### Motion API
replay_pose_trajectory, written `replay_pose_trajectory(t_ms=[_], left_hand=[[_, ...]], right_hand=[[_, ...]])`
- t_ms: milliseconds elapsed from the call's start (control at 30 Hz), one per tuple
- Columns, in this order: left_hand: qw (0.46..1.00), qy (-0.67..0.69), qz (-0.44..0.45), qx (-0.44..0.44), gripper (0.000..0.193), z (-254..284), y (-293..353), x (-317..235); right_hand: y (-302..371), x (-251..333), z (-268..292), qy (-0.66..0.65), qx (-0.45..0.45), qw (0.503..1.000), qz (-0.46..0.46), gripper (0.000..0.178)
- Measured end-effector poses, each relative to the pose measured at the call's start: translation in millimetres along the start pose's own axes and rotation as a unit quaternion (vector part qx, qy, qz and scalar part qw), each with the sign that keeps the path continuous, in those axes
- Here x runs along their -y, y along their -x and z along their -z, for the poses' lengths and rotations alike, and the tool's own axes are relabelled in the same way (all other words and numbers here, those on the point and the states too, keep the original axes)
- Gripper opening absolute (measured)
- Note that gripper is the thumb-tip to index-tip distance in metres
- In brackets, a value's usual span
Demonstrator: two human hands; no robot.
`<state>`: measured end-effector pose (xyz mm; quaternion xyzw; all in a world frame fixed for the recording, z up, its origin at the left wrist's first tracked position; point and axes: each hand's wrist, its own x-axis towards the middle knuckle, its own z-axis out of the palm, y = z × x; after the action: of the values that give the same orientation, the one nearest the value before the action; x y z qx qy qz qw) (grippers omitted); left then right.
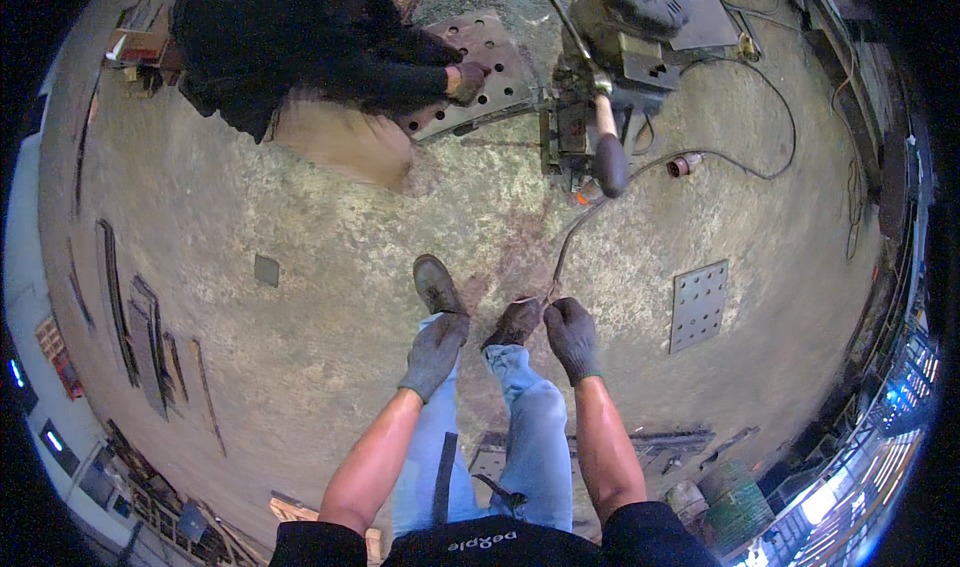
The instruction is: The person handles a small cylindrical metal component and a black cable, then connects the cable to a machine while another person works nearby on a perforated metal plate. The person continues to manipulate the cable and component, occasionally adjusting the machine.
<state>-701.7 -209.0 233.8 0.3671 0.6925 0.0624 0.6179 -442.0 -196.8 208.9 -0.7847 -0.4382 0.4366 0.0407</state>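
Dark flat bars (150, 342): on the floor, far left of the machine (650, 55), long axes running roughly toward the wearer.
Small square plate (266, 270): on the floor, left of the machine and nearer the wearer.
Co-worker (265, 42): left of the machine, bent low, one glove (466, 83) on the pierced plate.
Left hand (436, 352): gloved, nearer the wearer than the machine and left of it, above the left leg; fingers hidden below, so I cannot tell whether apart or together.
Pierced plate (512, 72): just left of the machine.
Cable (562, 250): from the machine's foot toward the wearer, long axis slanting slightly left; its near end points at the right hand (573, 342).
Right hand: gloved, on the machine's wearer side, fingers curled where the cable meets them; I cannot tell whether they clamp it.
Reddish plug (683, 165): right of the machine's foot.
Smaller pierced plate (698, 305): on the floor, right of the machine and nearer the wearer.
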Motion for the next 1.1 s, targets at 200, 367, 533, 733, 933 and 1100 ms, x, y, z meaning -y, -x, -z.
replay_pose_trajectory(t_ms=[200, 367, 533, 733, 933, 1100], left_hand=[[0.99, -0.103, -0.085, 0.046, 0.049, -61.3, -24.4, -10.8], [0.986, -0.052, -0.106, 0.117, 0.067, -111.8, -92.6, 7.2], [0.921, 0.281, -0.102, 0.248, 0.064, -107.0, -153.3, -8.3], [0.95, 0.069, -0.222, 0.211, 0.037, -90.5, -233.3, 0.7], [0.911, 0.099, -0.333, 0.222, 0.026, -89.0, -274.4, -30.7], [0.888, 0.293, -0.291, 0.204, 0.031, -61.9, -249.2, -26.4]], right_hand=[[-13.0, -34.1, 3.9, -0.106, 0.05, 0.993, 0.012, 0.036], [-36.4, -49.5, -8.7, -0.197, 0.07, 0.977, -0.03, 0.034], [-66.9, -41.3, -22.9, -0.412, 0.079, 0.908, -0.002, 0.025], [-138.9, -39.6, -61.9, -0.111, -0.108, 0.914, 0.375, 0.023], [-150.3, -41.0, -53.4, -0.311, -0.048, 0.93, 0.189, 0.043], [-151.3, -22.3, -66.9, -0.147, -0.165, 0.891, 0.397, 0.033]])
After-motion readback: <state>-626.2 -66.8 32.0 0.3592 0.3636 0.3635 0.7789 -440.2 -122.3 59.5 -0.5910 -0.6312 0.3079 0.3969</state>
